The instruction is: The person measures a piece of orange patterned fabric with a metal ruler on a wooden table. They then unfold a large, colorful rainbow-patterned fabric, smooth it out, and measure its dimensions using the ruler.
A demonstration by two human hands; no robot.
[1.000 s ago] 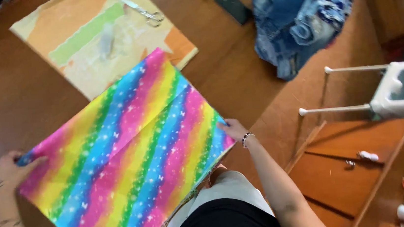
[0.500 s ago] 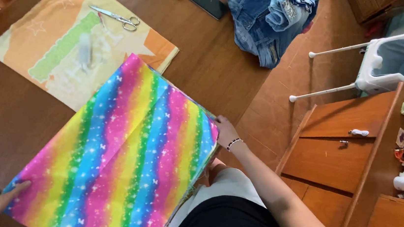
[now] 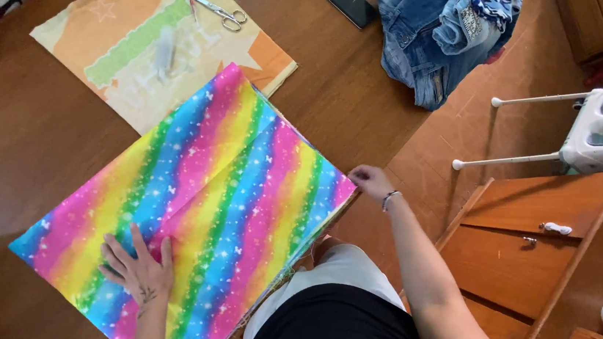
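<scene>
A folded sheet of rainbow-striped fabric (image 3: 201,201) with small white stars lies spread on the brown wooden floor (image 3: 10,131) in front of my knees. My left hand (image 3: 136,265) rests flat on it, fingers apart, near its lower left part. My right hand (image 3: 370,182) sits at the fabric's right corner, fingers curled at the edge; whether it pinches the cloth is unclear.
An orange and cream cloth (image 3: 150,51) lies beyond the fabric with scissors (image 3: 216,9) on it. A black phone (image 3: 348,0) and a pile of jeans (image 3: 442,19) sit at the top right. A white rack (image 3: 570,129) and wooden furniture (image 3: 537,242) stand to the right.
The fabric has come down flat onto the floor. My left hand moved from its far left corner onto its surface; my right hand stays at the right corner.
</scene>
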